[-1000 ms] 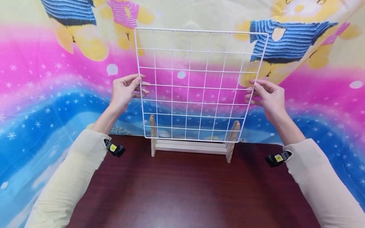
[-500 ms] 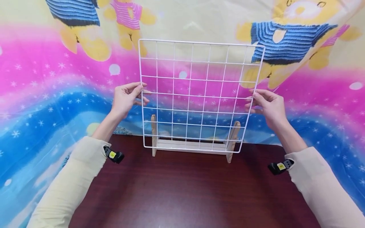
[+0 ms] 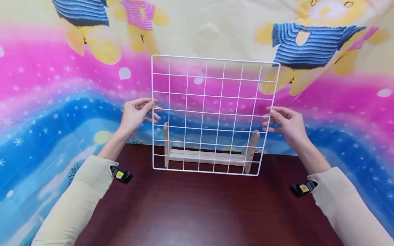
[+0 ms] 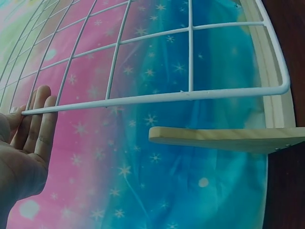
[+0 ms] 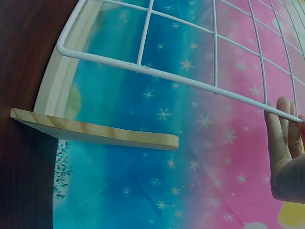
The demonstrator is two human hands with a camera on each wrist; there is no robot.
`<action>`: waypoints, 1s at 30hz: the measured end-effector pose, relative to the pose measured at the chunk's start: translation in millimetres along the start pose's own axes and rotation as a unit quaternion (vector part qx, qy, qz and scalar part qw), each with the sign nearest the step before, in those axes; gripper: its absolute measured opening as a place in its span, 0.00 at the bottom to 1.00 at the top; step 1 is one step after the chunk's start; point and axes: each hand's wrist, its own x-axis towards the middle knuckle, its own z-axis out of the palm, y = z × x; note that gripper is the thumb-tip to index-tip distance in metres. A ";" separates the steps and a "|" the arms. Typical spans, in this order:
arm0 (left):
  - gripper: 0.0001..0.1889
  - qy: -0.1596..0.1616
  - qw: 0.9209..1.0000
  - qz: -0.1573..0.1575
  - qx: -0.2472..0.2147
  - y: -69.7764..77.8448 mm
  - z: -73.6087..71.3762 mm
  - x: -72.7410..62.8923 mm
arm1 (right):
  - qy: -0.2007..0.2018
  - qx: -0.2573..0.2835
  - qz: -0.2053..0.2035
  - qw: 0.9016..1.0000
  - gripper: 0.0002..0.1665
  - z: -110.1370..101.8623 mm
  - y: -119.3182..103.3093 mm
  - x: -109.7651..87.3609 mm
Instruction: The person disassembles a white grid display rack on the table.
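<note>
A white wire grid panel (image 3: 201, 112) stands upright between both hands in the head view. My left hand (image 3: 135, 114) pinches its left edge between thumb and fingers, a little above mid-height of the lower half. On the opposite edge, my right hand (image 3: 289, 123) pinches the frame the same way. Behind the panel's lower part is a wooden stand (image 3: 206, 156) with two upright side pieces joined by a crossbar. The left wrist view shows one wooden side piece (image 4: 224, 136) beside the grid's edge; the other side piece (image 5: 95, 130) shows in the right wrist view.
The stand rests on a dark red-brown tabletop (image 3: 197, 208), near its back edge. Right behind the table hangs a printed cloth (image 3: 55, 78) with bears and snowflakes. A black wrist camera (image 3: 121, 175) sits on the left wrist and another black camera (image 3: 303, 188) on the right.
Both hands have lowered the wire grid panel, and its bottom edge has gone from above the stand's crossbar to below it in the head view. The stand has stayed in place.
</note>
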 end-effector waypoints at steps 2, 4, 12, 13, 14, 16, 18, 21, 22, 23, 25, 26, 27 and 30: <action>0.14 -0.005 1.000 -0.002 0.008 -2.5 -0.1 -3.6 | -0.001 -0.001 0.005 1.000 0.25 -1.1 3.6 -2.8; 0.15 -0.007 1.000 -0.004 0.018 -5.0 -0.6 -6.8 | -0.004 -0.003 0.009 1.000 0.24 -1.5 7.3 -5.2; 0.17 -0.016 0.998 -0.017 0.053 -14.6 -1.5 -16.6 | -0.010 -0.006 0.028 1.000 0.16 -2.1 18.1 -15.3; 0.17 -0.018 0.998 -0.019 0.053 -15.8 -1.7 -17.9 | -0.010 -0.008 0.030 0.999 0.16 -2.0 19.0 -16.4; 0.17 -0.019 0.998 -0.021 0.050 -17.1 -1.9 -19.2 | -0.010 -0.011 0.033 0.999 0.16 -2.0 20.0 -17.5; 0.16 -0.023 0.998 -0.025 0.045 -19.3 -1.7 -22.2 | -0.010 -0.012 0.040 0.999 0.16 -2.6 21.7 -20.1; 0.16 -0.026 0.998 -0.032 0.045 -21.4 -1.0 -25.4 | -0.013 -0.012 0.046 0.999 0.16 -3.9 23.3 -23.3; 0.16 -0.031 0.997 -0.038 0.055 -24.0 -0.8 -30.8 | -0.026 0.000 0.046 0.999 0.15 -6.7 26.1 -28.2; 0.16 -0.032 0.997 -0.040 0.061 -24.8 -1.0 -32.9 | -0.031 0.002 0.046 0.998 0.15 -7.4 27.2 -29.9; 0.16 -0.032 0.996 -0.044 0.064 -25.6 -1.3 -34.8 | -0.036 0.007 0.047 0.998 0.14 -8.1 28.5 -31.4; 0.17 -0.035 0.996 -0.052 0.068 -26.9 -2.0 -38.8 | -0.045 0.012 0.049 0.998 0.14 -9.1 31.2 -34.4; 0.17 -0.035 0.995 -0.058 0.068 -27.8 -2.4 -40.6 | -0.046 0.008 0.050 0.998 0.14 -9.3 32.7 -35.9; 0.17 -0.036 0.995 -0.064 0.069 -28.7 -2.7 -42.5 | -0.047 0.004 0.052 0.998 0.14 -9.5 34.0 -37.4; 0.18 -0.041 0.994 -0.078 0.060 -31.2 -2.9 -46.1 | -0.050 -0.003 0.057 0.997 0.14 -10.7 37.7 -41.4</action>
